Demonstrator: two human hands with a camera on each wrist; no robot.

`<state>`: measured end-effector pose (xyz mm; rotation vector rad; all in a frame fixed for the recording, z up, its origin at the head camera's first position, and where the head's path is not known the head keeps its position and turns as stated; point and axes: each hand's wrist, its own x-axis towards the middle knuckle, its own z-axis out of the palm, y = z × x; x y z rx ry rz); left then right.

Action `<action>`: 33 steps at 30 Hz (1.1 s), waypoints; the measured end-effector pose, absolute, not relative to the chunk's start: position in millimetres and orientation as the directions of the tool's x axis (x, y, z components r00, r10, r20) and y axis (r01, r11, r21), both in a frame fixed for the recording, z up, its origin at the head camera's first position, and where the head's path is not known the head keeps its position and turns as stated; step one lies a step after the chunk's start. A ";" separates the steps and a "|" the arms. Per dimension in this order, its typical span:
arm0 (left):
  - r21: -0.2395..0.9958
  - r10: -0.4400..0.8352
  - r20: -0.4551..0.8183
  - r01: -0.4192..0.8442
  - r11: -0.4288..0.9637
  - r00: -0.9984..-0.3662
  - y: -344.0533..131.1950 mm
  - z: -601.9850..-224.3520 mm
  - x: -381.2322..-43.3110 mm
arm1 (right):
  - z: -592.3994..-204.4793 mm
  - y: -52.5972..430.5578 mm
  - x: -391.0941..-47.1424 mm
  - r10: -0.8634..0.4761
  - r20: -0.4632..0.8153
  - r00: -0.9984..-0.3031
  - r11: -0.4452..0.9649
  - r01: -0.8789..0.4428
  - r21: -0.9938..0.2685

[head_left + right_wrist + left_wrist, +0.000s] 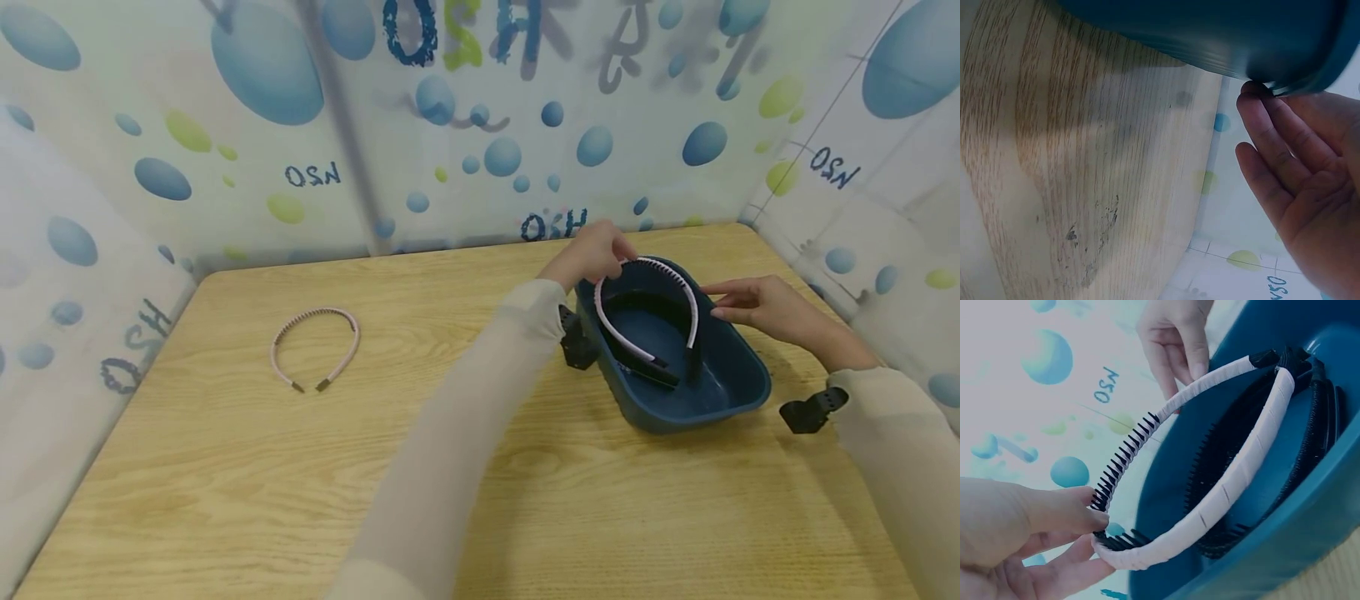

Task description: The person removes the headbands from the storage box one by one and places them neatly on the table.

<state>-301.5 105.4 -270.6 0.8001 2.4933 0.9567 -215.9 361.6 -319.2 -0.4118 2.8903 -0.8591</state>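
My left hand (592, 254) pinches a pale pink headband (693, 308) at the top of its curve, between thumb and fingers. Black comb teeth line the inside of that curve, and its dark tips point down into a dark blue plastic basin (738, 375). Inside the basin lies a black toothed headband (1194, 481), partly hidden behind the pink one. At the basin's right rim, my right hand (776, 310) has its fingers nearly straight, fingertips right at the edge. The right wrist view shows right-hand fingers (1272, 140) against the basin's outer side.
Another pink headband (356, 333) lies on the left of the wooden table (247, 492), its dark tips toward the near edge. Curtains (465, 133) printed with blue and green bubbles hang behind the table and along both sides.
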 end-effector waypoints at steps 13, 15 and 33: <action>0.682 0.671 -0.084 0.449 0.578 -0.737 87.7 -258.4 -306.5 | -319.1 362.5 -215.4 -0.283 -0.016 -0.959 0.798 -0.226 -0.558; 0.692 0.670 -0.091 0.437 0.574 -0.736 83.7 -257.3 -307.4 | -319.1 362.5 -214.9 -0.282 -0.016 -0.959 0.794 -0.224 -0.565; 0.635 0.650 -0.059 0.474 0.610 -0.758 35.6 -243.2 -309.0 | -322.1 363.7 -215.6 -0.288 0.010 -0.958 0.783 -0.241 -0.574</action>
